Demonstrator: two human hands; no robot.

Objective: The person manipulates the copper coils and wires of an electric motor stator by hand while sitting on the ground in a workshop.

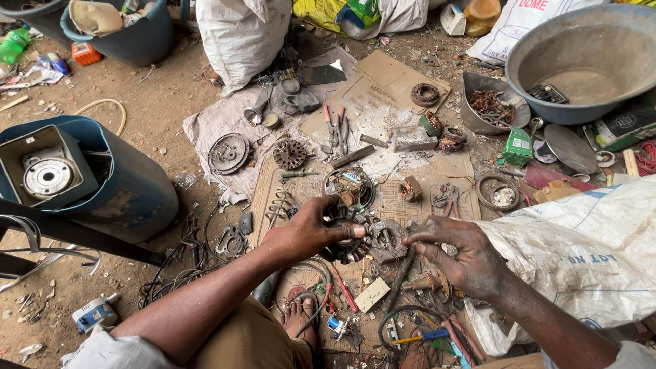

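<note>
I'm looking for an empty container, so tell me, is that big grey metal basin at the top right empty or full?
Nearly empty: the big grey metal basin stands upright, its bare inner wall and bottom showing, with only a small dark object lying inside.

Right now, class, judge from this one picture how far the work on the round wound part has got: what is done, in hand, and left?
Done: parts lie stripped on the cardboard, such as a toothed disc and pliers. In hand: the left hand grips the round wound part; the right hand pinches a grey metal piece beside it. Left: the two are not visibly joined or parted.
</note>
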